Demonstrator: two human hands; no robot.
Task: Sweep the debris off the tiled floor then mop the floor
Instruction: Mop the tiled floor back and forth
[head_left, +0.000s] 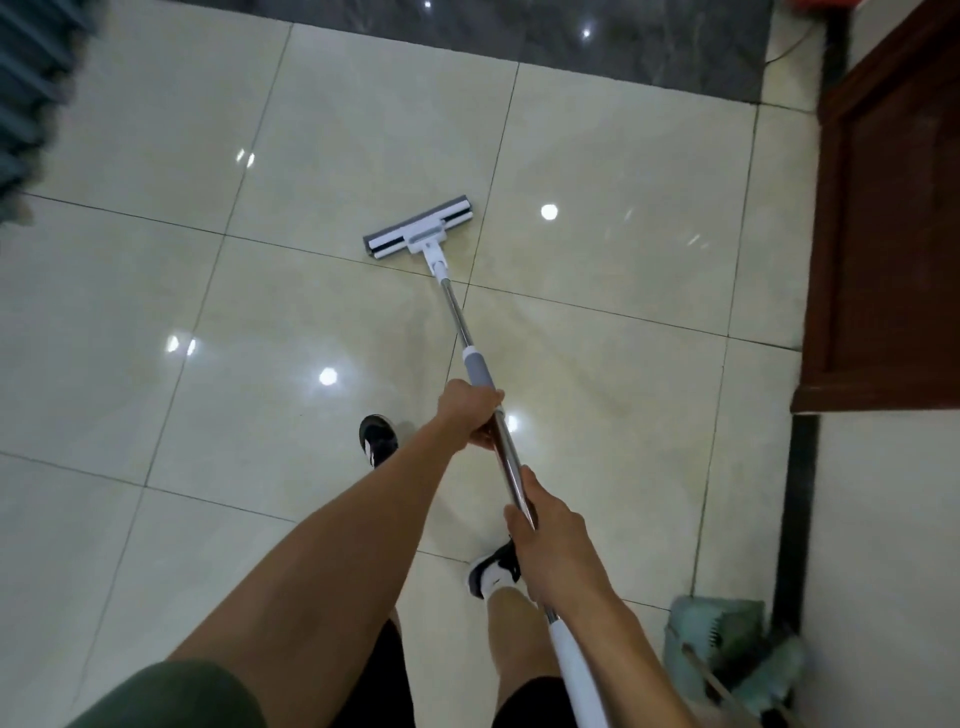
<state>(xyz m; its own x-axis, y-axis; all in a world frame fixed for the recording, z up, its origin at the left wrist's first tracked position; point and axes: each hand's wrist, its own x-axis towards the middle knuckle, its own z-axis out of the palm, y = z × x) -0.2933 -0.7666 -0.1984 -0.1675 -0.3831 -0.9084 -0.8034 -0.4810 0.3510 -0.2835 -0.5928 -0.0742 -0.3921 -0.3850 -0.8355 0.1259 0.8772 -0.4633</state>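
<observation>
a flat rectangular mop head (418, 232), white plastic with a grey pad, is laid on the glossy cream tiled floor (156, 270). its slim polished metal pole (457, 317), sleeved in matte grey, is gripped by the left hand (470, 413) higher up and by the right hand (550, 540) lower down. a pale green broom and dustpan (727, 649) are seen by the wall.
</observation>
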